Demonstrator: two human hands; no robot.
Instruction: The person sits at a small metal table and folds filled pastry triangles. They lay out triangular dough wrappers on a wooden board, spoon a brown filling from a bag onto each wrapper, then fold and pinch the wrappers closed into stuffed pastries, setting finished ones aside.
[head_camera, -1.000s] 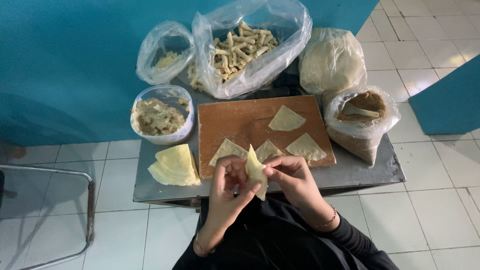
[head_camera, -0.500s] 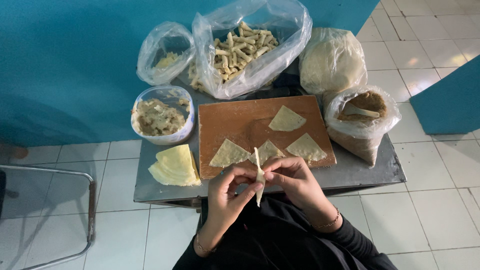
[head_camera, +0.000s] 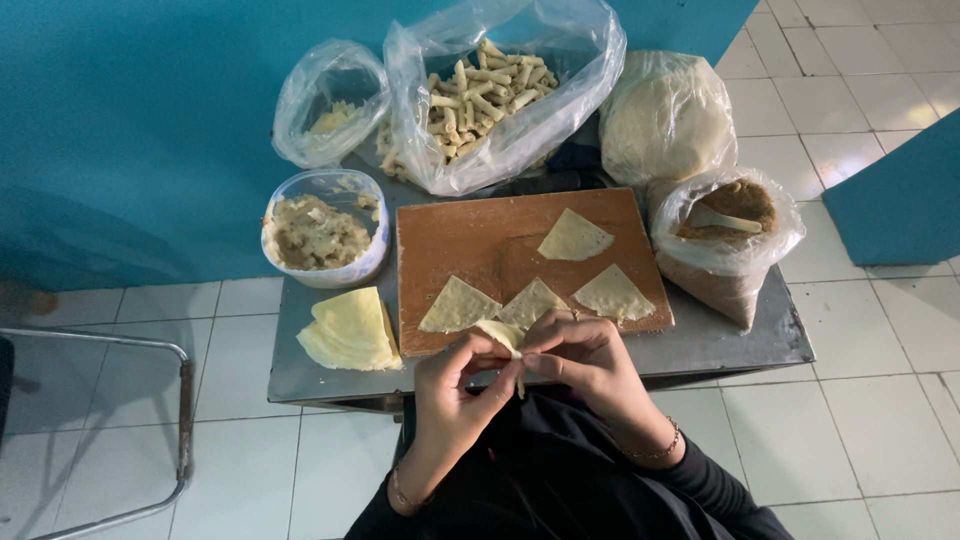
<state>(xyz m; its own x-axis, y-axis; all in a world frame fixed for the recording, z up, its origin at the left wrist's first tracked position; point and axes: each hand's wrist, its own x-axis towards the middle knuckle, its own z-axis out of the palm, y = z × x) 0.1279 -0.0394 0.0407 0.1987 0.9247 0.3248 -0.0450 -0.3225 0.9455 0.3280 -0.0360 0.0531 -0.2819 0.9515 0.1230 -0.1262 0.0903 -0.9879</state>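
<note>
My left hand (head_camera: 453, 382) and my right hand (head_camera: 581, 358) together pinch a pale pastry sheet (head_camera: 503, 337), folded between the fingertips just in front of the wooden board (head_camera: 500, 238). Several triangular pastry sheets lie on the board: one (head_camera: 458, 306) at the front left, one (head_camera: 532, 301) in the middle, one (head_camera: 612, 293) at the front right. A stack of yellowish sheets (head_camera: 350, 330) sits left of the board. A plastic tub of filling (head_camera: 318, 236) stands behind that stack.
A large clear bag of rolled pastries (head_camera: 487, 90) and a smaller bag (head_camera: 331, 107) stand at the back of the small metal table (head_camera: 726, 344). A bag of white dough (head_camera: 664, 122) and a bag of brown powder with a spoon (head_camera: 722, 236) stand right. A metal frame (head_camera: 180, 420) is left.
The sheet in my hands went from a raised open triangle to a tighter fold pressed low between both sets of fingertips. My hands have drawn closer together.
</note>
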